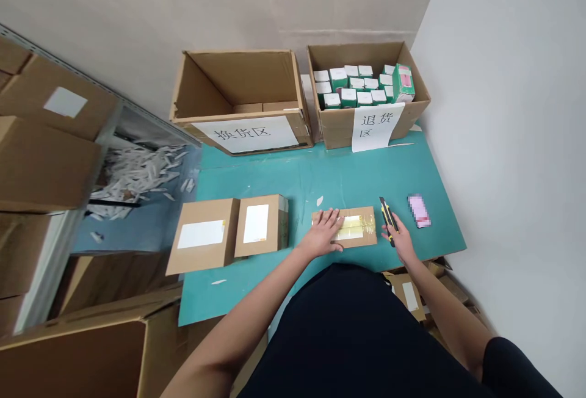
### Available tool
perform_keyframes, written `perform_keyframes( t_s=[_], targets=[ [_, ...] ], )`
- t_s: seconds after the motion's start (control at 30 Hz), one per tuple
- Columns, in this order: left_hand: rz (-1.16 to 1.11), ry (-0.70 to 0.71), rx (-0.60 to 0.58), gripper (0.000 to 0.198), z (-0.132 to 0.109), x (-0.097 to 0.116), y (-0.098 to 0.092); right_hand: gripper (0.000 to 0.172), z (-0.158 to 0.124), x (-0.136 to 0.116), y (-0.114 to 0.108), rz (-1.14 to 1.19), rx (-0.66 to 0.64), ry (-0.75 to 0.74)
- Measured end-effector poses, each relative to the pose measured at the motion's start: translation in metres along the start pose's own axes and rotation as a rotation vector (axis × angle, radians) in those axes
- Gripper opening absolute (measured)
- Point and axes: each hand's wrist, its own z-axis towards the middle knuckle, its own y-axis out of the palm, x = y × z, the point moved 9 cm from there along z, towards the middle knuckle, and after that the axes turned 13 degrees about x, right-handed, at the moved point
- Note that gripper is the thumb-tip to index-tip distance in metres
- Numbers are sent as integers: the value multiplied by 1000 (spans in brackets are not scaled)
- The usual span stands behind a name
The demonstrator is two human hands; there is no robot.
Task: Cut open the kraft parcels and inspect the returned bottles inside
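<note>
A small cardboard box (369, 236) lies near the front edge of the green table, with a white label and yellowish clear tape over its top. My left hand (323, 233) rests on its left part, fingers spread and palm down. Just right of the box, my right hand (401, 238) grips a black and yellow utility knife (388, 218), its tip pointing away from me. The knife is apart from the tape. Two closed cardboard boxes with white labels, a larger one (195, 254) and a smaller one (257, 246), sit to the left.
At the back of the table (348, 172) stand a large open carton (247, 80) and another carton (334, 130) with several green and white packages. A blurred pink item (419, 210) lies at the right. Shelved boxes (46, 163) flank the left; a wall rises at right.
</note>
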Motion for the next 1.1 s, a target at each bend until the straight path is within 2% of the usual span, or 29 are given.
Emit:
perform_keyframes(
  t_s=[0.17, 0.47, 0.53, 0.63, 0.83, 0.97, 1.1],
  targets=[
    [42, -45, 11, 102, -6, 3, 1, 83, -1, 8, 27, 104, 15, -7],
    [7, -106, -18, 96, 4, -19, -2, 81, 13, -20, 63, 19, -87, -69],
    [-7, -111, -19, 96, 3, -20, -2, 83, 13, -25, 59, -24, -96, -68],
    [-27, -117, -6, 96, 0, -19, -1, 81, 10, -29, 40, -160, -76, -76],
    [-63, -129, 3, 90, -2, -20, -5, 64, -7, -27, 0, -425, -147, -76],
    [-39, -140, -30, 83, -1, -22, -6, 62, -15, -22, -7, -460, -191, -62],
    [-4, -180, -12, 88, -1, -23, -8, 62, -17, -21, -7, -450, -202, -54]
  ],
)
